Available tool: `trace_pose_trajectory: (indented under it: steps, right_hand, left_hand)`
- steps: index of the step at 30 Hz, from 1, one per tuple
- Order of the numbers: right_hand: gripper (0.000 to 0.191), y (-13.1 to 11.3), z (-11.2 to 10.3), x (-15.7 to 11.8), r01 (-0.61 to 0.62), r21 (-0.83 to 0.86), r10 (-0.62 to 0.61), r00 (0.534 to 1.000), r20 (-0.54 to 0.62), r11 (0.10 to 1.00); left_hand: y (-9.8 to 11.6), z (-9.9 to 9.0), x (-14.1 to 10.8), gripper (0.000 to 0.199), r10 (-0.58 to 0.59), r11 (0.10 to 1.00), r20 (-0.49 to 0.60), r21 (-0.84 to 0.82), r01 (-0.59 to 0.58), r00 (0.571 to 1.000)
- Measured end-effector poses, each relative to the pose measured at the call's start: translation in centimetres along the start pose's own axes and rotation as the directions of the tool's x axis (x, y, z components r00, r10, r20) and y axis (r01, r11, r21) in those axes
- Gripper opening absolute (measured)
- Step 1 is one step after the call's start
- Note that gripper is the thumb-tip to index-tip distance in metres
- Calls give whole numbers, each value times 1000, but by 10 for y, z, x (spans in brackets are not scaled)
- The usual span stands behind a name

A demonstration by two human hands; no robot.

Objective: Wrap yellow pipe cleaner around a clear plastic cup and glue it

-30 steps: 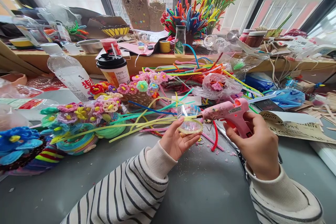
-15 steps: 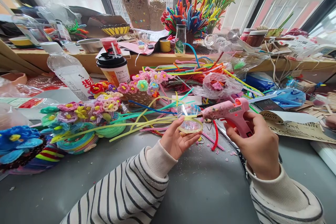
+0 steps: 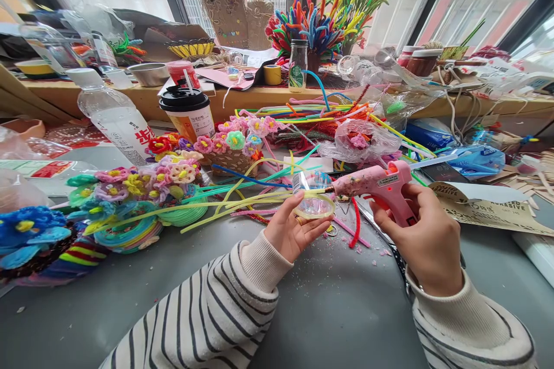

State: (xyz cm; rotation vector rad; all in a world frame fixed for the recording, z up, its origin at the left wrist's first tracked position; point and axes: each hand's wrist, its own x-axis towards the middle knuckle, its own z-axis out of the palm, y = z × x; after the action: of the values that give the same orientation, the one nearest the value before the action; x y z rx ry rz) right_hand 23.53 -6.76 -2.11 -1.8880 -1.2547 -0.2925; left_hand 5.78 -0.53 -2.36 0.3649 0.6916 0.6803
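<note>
My left hand (image 3: 292,228) is curled under a clear plastic cup-like piece (image 3: 315,206), tilted on its side with a yellow ring round its edge. Yellow pipe cleaners (image 3: 242,203) run from this piece out to the left, past the thumb. My right hand (image 3: 426,236) is wrapped round the handle of a pink hot glue gun (image 3: 367,181). The gun's nozzle points left and meets the pipe cleaners at the piece's upper edge; whether glue is coming out I cannot tell.
Flower-decked baskets (image 3: 182,210) line the left side. Behind stand a plastic bottle (image 3: 112,115), a lidded paper cup (image 3: 188,112) and a heap of pipe cleaners (image 3: 298,121). A red pipe cleaner (image 3: 355,225) lies between my hands; sandpaper (image 3: 489,210) lies at right.
Both my hands, the glue gun and the clear piece have stayed almost still. Part of another hand at the far right edge has gone out of view.
</note>
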Motion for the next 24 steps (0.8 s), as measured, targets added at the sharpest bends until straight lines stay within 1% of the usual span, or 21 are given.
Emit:
trace_pose_trajectory:
  steps: [4, 10, 24]
  right_hand:
    - [51, 1, 0, 0, -12, -1, 12, 1000, 11, 1000]
    - [50, 1, -1, 0, -25, -1, 25, 1000, 7, 1000]
    - [47, -1, -1, 1, -9, 10, 9, 1000, -2, 1000]
  left_hand:
    - [0, 0, 0, 43, 2, 1000, 4, -2, -2, 1000]
    - [0, -2, 1, 39, 24, 1000, 21, -10, -24, 999]
    - [0, 0, -1, 37, 39, 999, -15, -9, -39, 999]
